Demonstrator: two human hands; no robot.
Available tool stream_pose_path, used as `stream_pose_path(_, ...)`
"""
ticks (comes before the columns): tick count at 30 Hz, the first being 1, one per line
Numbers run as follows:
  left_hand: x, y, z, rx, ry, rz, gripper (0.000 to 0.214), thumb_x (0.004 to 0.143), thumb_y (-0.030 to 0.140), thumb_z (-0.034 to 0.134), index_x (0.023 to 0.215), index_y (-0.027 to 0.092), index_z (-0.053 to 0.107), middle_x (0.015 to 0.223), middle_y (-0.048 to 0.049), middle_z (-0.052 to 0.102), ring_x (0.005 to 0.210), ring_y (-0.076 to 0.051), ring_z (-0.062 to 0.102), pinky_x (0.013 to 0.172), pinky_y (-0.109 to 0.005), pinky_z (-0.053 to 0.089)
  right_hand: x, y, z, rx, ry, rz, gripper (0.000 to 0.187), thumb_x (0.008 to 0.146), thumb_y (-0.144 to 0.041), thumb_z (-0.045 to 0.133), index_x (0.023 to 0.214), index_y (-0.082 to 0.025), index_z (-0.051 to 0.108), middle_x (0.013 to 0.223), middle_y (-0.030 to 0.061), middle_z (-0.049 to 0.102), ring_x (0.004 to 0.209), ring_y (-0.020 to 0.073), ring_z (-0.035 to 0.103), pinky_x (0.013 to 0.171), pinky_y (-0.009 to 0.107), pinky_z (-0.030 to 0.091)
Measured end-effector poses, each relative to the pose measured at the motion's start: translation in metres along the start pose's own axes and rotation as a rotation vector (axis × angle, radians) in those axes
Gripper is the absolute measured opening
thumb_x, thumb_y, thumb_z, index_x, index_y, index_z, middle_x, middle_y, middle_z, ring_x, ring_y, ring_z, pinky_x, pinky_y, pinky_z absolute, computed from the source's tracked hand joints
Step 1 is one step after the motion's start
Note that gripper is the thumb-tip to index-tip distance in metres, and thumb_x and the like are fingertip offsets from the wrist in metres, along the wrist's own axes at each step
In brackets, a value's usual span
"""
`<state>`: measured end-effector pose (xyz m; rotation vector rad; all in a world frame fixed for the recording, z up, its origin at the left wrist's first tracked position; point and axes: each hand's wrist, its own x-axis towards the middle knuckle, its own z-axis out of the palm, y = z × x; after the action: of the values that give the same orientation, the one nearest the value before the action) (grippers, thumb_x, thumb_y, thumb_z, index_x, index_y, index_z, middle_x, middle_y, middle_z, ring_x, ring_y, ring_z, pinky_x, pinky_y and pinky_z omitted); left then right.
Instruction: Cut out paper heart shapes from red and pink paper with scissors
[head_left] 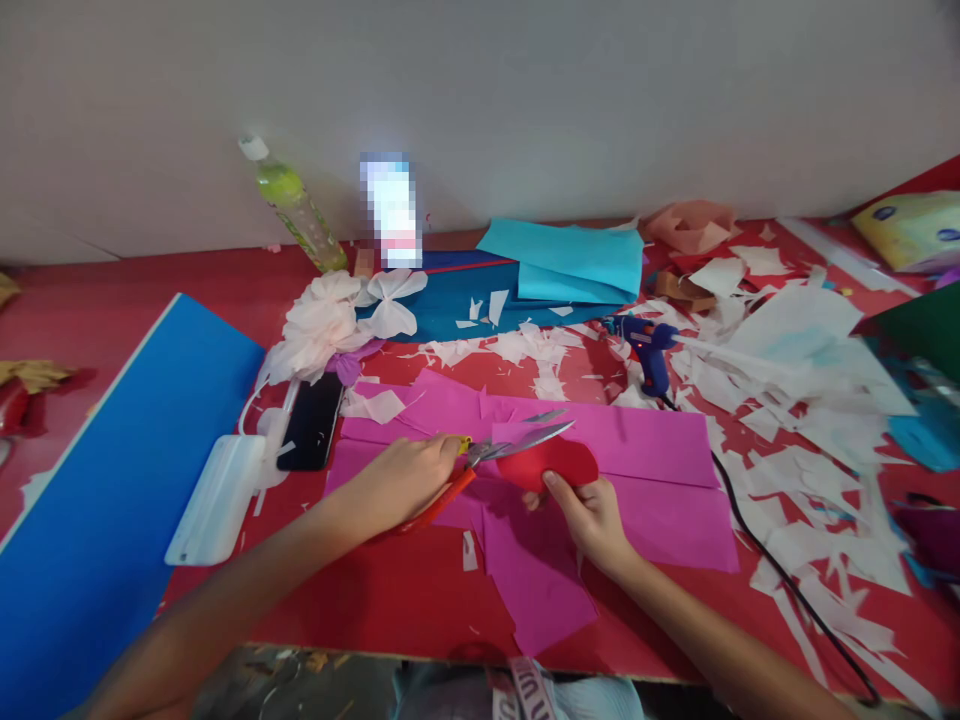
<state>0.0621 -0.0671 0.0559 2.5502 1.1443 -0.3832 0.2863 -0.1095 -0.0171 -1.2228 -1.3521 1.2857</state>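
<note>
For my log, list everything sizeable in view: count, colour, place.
scissors: 1, orange and yellow, centre
cutout: 1, red, centre
sheets: several, magenta, centre
glue gun: 1, blue, right
scraps: many, white, mostly right
phone: 1, black, left
screen: 1, whitish, back
bottle: 1, green, back
flower: 1, whitish, left
board: 1, blue, left
device: 1, white, left
folded sheet: 1, cyan, back
packet: 1, yellow, right
table: 1, red, below
wall: 1, grey, back
left hand: 1, bare, on scissors
right hand: 1, bare, on cutout

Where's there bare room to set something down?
The red table is bare along its near edge, nearer than the scissors, left of a small white scrap. The blue sheet, left of the black phone, is mostly bare. White paper scraps crowd the right, past the glue gun.
</note>
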Motion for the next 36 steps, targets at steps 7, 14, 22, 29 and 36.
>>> stream_pose_path(7, -0.004, -0.002, -0.002, -0.019, -0.028, -0.006, 0.027, 0.092, 0.009, 0.032, 0.11, 0.012, 0.051, 0.099, -0.013, 0.065, 0.087, -0.024, 0.065, 0.069, -0.033, 0.05, 0.0, -0.001, 0.001, 0.001, -0.019, -0.005, 0.043, 0.088, -0.044, 0.048, 0.06, -0.018, 0.067, 0.057, 0.0046, 0.068, 0.053, 0.0155, 0.065, 0.053, 0.023, 0.053)
stream_pose_path(14, -0.008, -0.003, -0.01, -0.052, -0.032, -0.008, 0.033, 0.093, 0.013, 0.032, 0.123, 0.011, 0.046, 0.116, -0.0163, 0.06, 0.096, -0.025, 0.064, 0.075, -0.035, 0.051, 0.0, -0.005, 0.001, -0.033, -0.042, -0.05, 0.042, 0.089, -0.042, 0.047, 0.061, -0.018, 0.067, 0.056, 0.0046, 0.069, 0.05, 0.0156, 0.065, 0.051, 0.023, 0.053)
stream_pose_path(22, -0.006, -0.002, -0.011, -0.021, -0.035, -0.039, 0.03, 0.092, 0.014, 0.033, 0.118, 0.01, 0.048, 0.114, -0.0173, 0.059, 0.093, -0.025, 0.063, 0.071, -0.036, 0.051, 0.0, 0.0, -0.002, -0.097, -0.134, -0.054, 0.041, 0.091, -0.038, 0.044, 0.063, -0.018, 0.068, 0.057, 0.0032, 0.069, 0.051, 0.0142, 0.065, 0.051, 0.021, 0.052)
stream_pose_path(29, -0.007, -0.004, -0.011, -0.004, -0.046, -0.026, 0.036, 0.091, 0.012, 0.035, 0.125, 0.01, 0.045, 0.117, -0.0173, 0.059, 0.096, -0.025, 0.063, 0.07, -0.034, 0.05, 0.002, -0.001, -0.004, -0.111, -0.186, -0.061, 0.04, 0.091, -0.036, 0.044, 0.063, -0.018, 0.066, 0.058, 0.0028, 0.069, 0.053, 0.0133, 0.065, 0.053, 0.02, 0.051)
stream_pose_path(36, -0.009, -0.007, -0.01, -0.001, -0.015, -0.009, 0.029, 0.095, 0.018, 0.032, 0.115, 0.01, 0.052, 0.107, -0.0163, 0.064, 0.086, -0.022, 0.066, 0.068, -0.031, 0.05, 0.003, 0.001, -0.003, -0.099, -0.213, -0.055, 0.043, 0.091, -0.039, 0.045, 0.062, -0.017, 0.066, 0.056, 0.0033, 0.069, 0.051, 0.0138, 0.065, 0.052, 0.021, 0.051)
